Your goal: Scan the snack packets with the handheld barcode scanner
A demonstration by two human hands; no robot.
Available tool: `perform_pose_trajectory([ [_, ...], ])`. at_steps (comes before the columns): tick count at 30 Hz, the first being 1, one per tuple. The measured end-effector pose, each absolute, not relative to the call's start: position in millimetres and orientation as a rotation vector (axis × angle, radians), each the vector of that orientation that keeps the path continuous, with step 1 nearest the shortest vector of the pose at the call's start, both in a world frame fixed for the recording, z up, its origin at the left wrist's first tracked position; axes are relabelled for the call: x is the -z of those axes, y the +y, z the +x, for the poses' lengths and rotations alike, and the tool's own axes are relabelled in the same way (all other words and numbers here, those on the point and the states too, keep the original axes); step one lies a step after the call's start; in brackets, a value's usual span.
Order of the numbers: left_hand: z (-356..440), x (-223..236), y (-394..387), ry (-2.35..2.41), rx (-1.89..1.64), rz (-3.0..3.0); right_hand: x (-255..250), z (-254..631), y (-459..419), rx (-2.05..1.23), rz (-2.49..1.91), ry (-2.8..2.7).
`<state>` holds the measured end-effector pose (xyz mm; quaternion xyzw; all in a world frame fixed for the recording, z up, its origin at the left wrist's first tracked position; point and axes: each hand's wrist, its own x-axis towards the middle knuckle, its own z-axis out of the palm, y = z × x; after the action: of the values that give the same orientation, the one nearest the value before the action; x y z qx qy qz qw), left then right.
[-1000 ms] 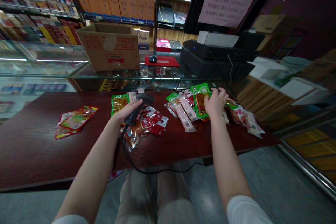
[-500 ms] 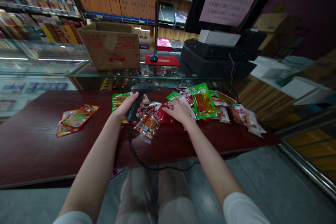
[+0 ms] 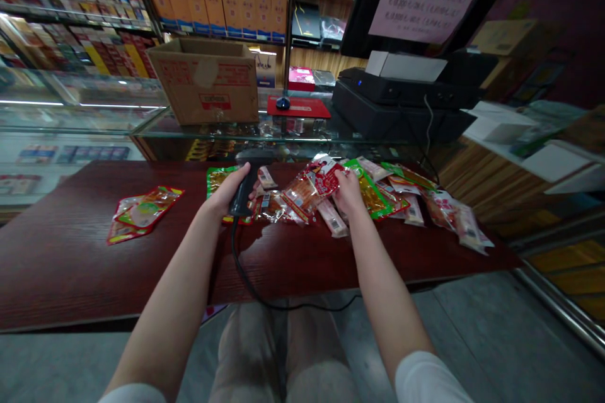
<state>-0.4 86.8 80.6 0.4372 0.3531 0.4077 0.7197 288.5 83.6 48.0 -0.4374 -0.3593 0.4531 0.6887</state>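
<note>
My left hand (image 3: 227,194) is wrapped round the handle of a black barcode scanner (image 3: 244,192), its cable hanging down past the table edge. My right hand (image 3: 350,192) grips the right end of a red and clear snack packet (image 3: 314,182), tilted above other packets. Beneath it lie another clear snack packet (image 3: 274,206) and a pale wrapped stick (image 3: 333,218). A green-edged packet (image 3: 371,192) rests just right of my right hand. Partly behind the scanner is a second green-edged packet (image 3: 215,179).
Two overlapping red-edged packets (image 3: 142,213) lie on the left of the dark wooden table (image 3: 61,252). More packets (image 3: 439,208) are heaped at the right. Behind, a glass counter holds an open cardboard box (image 3: 208,85), a mouse (image 3: 282,103) and a black cash drawer (image 3: 397,107).
My right hand has taken hold of the red snack packet and lifted it up and to the right. The left hand still holds the scanner in nearly the same place.
</note>
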Motion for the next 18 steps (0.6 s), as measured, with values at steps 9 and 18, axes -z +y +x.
perform_pose_trajectory([
  [9, 27, -74, 79, 0.8, -0.879, 0.965, -49, 272, 70, -1.376, -1.001, -0.629],
  [18, 43, -61, 77, 0.922, -0.775, 1.14, -40, 295, 85, -1.068, -1.005, -0.631],
])
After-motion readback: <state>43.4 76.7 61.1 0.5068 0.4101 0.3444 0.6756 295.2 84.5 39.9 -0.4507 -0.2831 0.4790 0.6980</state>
